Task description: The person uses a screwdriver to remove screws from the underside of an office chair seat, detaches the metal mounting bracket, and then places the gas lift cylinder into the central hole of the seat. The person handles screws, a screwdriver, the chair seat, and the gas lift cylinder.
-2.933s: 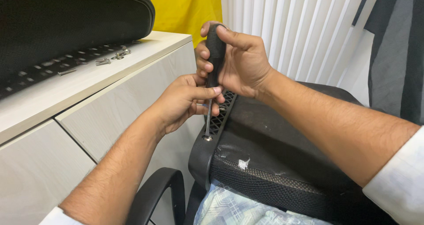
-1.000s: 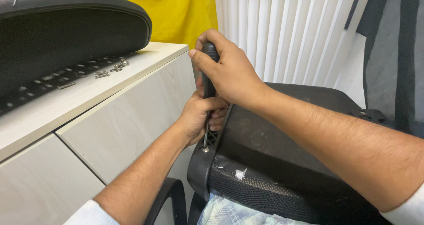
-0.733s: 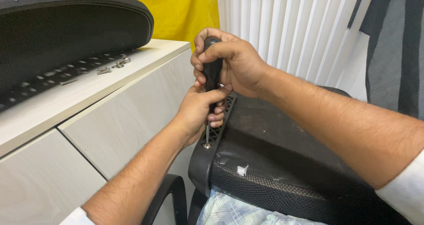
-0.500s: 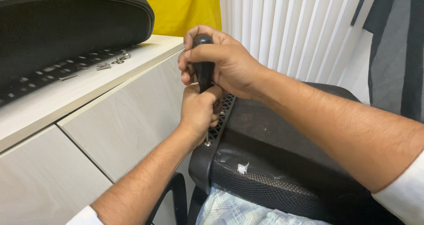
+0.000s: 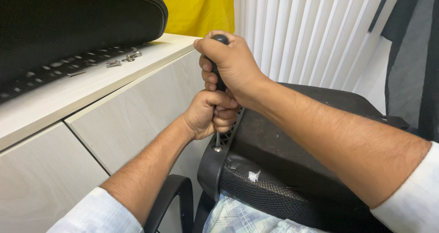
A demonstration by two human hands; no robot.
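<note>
Since half a second ago the right hand is sitting differently on the screwdriver: its thumb is now lying across the rounded top of the black handle instead of beside it, and both hands are showing slightly further right in the view. The screwdriver is standing nearly upright, its thin metal shaft running down from under the left hand to a silver screw set in the black plastic edge of the chair seat. The right hand is wrapping tightly round the upper handle, wrist bent, forearm coming in from the lower right. The left hand, directly beneath it, is clenching round the lower handle and the start of the shaft, fingers curled in a fist and touching the right hand's fingers. Most of the handle is being covered by the two hands, so only its top and a dark strip are showing; the tip is too small to make out in the screw head. Left of the hands, on the pale cabinet, loose screws are lying beside a black chair back, which is cut off by the frame.
</note>
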